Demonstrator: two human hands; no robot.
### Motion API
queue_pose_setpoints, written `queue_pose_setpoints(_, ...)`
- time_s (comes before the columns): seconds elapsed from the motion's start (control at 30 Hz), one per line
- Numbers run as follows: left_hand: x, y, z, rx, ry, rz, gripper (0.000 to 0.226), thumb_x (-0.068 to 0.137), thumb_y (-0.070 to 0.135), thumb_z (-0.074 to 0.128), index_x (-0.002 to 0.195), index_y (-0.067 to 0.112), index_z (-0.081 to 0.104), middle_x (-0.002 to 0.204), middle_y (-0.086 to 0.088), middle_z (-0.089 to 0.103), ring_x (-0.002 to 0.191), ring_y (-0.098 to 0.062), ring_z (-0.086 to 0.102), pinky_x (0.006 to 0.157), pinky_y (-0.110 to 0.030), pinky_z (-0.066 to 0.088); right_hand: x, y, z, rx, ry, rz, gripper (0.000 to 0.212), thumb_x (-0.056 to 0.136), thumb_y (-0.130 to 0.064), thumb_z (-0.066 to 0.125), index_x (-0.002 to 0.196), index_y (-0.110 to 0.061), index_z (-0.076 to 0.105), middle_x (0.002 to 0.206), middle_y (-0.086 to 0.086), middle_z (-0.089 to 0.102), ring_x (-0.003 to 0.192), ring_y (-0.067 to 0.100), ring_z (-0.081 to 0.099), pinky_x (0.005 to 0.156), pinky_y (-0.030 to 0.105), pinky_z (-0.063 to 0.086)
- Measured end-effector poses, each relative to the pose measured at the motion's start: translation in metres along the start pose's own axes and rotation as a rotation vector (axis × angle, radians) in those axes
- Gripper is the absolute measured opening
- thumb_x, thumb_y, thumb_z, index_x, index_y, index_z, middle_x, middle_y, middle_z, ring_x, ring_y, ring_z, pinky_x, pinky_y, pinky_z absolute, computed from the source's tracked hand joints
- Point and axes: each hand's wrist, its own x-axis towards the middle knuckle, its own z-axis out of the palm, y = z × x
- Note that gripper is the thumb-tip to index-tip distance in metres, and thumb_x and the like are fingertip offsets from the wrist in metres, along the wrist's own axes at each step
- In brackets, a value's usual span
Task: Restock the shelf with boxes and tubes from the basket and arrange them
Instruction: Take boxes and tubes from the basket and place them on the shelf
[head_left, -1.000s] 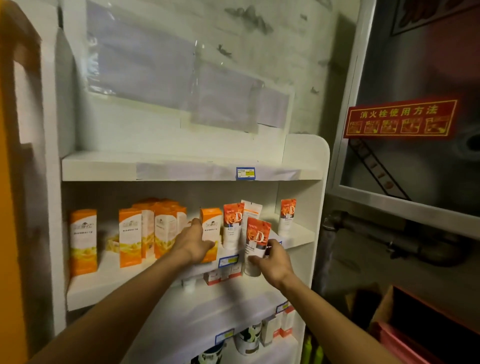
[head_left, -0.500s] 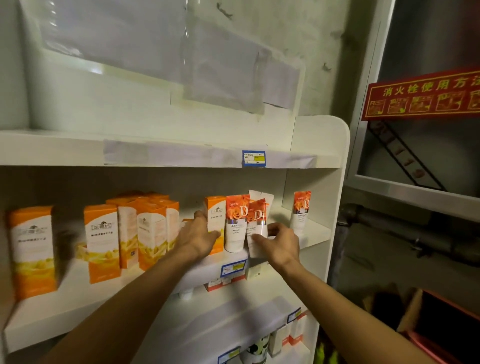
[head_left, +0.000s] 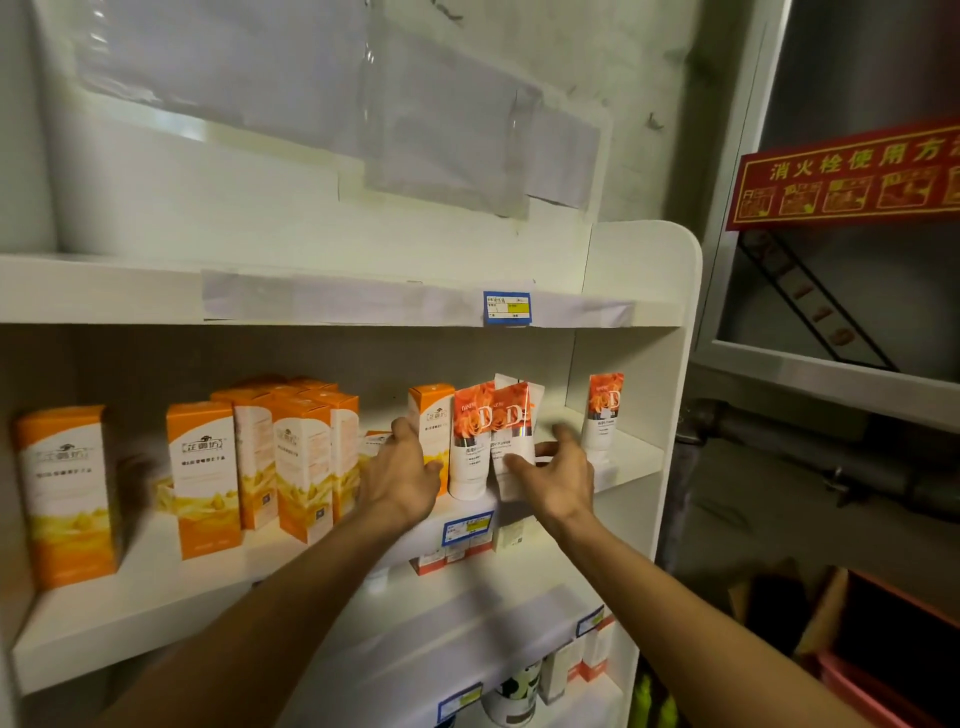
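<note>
flanking tubes (head_left: 491, 436): orange boxes (head_left: 291, 457)

The shelf (head_left: 156, 597) is plain white. The boxes (head_left: 205, 478) on it are orange at top and bottom with a white middle band and a yellow swirl. The tubes (head_left: 470, 441) are white with an orange-red rose print. The price label (head_left: 507, 307) is blue-edged with a yellow patch. The sign (head_left: 847, 179) is red with yellow characters.
</note>
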Motion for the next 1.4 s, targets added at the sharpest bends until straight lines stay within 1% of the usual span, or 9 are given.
queue_pose_setpoints(0.17, -0.003, -0.001, 0.009, -0.085, 0.036, -0.011, 0.056, 0.093, 0.022, 0.067, 0.136, 0.014, 0.031, 0.134, -0.01, 0.057, 0.117, -0.03, 0.061, 0.082, -0.036, 0.051, 0.001, 0.002, 0.004, 0.075, -0.041, 0.014, 0.047, 0.086, -0.02, 0.076, 0.127, -0.014, 0.055, 0.119, 0.004, 0.067, 0.107, 0.023, 0.066, 0.091, 0.042, 0.057)
queue_pose_setpoints(0.27, -0.006, -0.001, 0.015, -0.162, 0.04, -0.002, 0.071, 0.091, 0.028, 0.07, 0.143, 0.014, 0.024, 0.136, -0.01, 0.055, 0.116, -0.03, 0.061, 0.075, -0.032, 0.051, -0.001, 0.006, 0.01, 0.089, -0.056, -0.006, 0.038, 0.087, -0.018, 0.075, 0.122, -0.017, 0.06, 0.121, 0.002, 0.068, 0.107, 0.022, 0.067, 0.091, 0.041, 0.057)
queue_pose_setpoints(0.37, -0.009, -0.002, 0.019, -0.207, 0.051, -0.007, 0.083, 0.085, 0.033, 0.077, 0.146, 0.017, 0.021, 0.136, -0.008, 0.053, 0.117, -0.028, 0.061, 0.075, -0.032, 0.054, -0.001, 0.007, 0.012, 0.097, -0.043, -0.007, 0.041, 0.086, -0.019, 0.077, 0.123, -0.017, 0.061, 0.124, 0.004, 0.068, 0.108, 0.022, 0.067, 0.091, 0.043, 0.057)
queue_pose_setpoints(0.47, -0.009, -0.005, 0.025, -0.219, 0.045, -0.009, 0.094, 0.078, 0.034, 0.083, 0.147, 0.019, 0.02, 0.139, -0.005, 0.051, 0.121, -0.026, 0.059, 0.08, -0.036, 0.058, -0.002, 0.009, 0.013, 0.062, -0.046, 0.007, 0.057, 0.084, -0.022, 0.078, 0.134, -0.016, 0.051, 0.123, 0.004, 0.063, 0.11, 0.023, 0.065, 0.093, 0.046, 0.057)
queue_pose_setpoints(0.57, -0.009, -0.008, 0.031, -0.193, 0.039, -0.014, 0.105, 0.077, 0.037, 0.084, 0.152, 0.017, 0.013, 0.146, -0.006, 0.047, 0.125, -0.028, 0.057, 0.084, -0.041, 0.061, -0.001, 0.014, 0.016, -0.032, -0.076, -0.006, 0.053, 0.082, -0.033, 0.079, 0.127, -0.022, 0.054, 0.124, 0.002, 0.063, 0.108, 0.023, 0.066, 0.09, 0.047, 0.059)
queue_pose_setpoints(0.63, -0.008, -0.009, 0.034, -0.175, 0.047, -0.019, 0.106, 0.078, 0.035, 0.084, 0.153, 0.017, 0.011, 0.149, -0.006, 0.045, 0.127, -0.028, 0.056, 0.087, -0.044, 0.06, 0.003, 0.017, 0.017, -0.066, -0.096, -0.006, 0.051, 0.081, -0.036, 0.08, 0.124, -0.023, 0.054, 0.124, 0.002, 0.064, 0.108, 0.023, 0.067, 0.089, 0.048, 0.059)
queue_pose_setpoints(0.93, -0.004, -0.013, 0.045, -0.132, 0.066, -0.058, 0.112, 0.079, 0.034, 0.083, 0.155, 0.018, 0.003, 0.151, -0.006, 0.044, 0.127, -0.028, 0.057, 0.088, -0.042, 0.06, 0.017, 0.012, 0.017, -0.077, -0.197, -0.006, 0.038, 0.086, -0.018, 0.077, 0.119, -0.019, 0.057, 0.127, 0.004, 0.067, 0.113, 0.026, 0.067, 0.095, 0.044, 0.056)
queue_pose_setpoints(1.23, 0.006, -0.015, 0.051, -0.12, 0.087, -0.083, 0.105, 0.085, 0.03, 0.078, 0.153, 0.025, -0.002, 0.149, -0.005, 0.046, 0.119, -0.027, 0.062, 0.083, -0.042, 0.06, 0.033, 0.018, 0.032, -0.046, -0.185, 0.005, 0.043, 0.082, -0.022, 0.081, 0.117, -0.023, 0.055, 0.126, 0.005, 0.065, 0.113, 0.028, 0.065, 0.096, 0.047, 0.056)
queue_pose_setpoints(1.4, 0.003, -0.011, 0.049, -0.103, 0.084, -0.081, 0.114, 0.087, 0.029, 0.077, 0.157, 0.018, -0.011, 0.156, -0.008, 0.036, 0.13, -0.028, 0.053, 0.092, -0.041, 0.056, 0.033, 0.017, 0.034, -0.035, -0.166, 0.03, 0.047, 0.08, -0.02, 0.082, 0.117, -0.023, 0.052, 0.126, 0.007, 0.064, 0.114, 0.03, 0.065, 0.096, 0.05, 0.055)
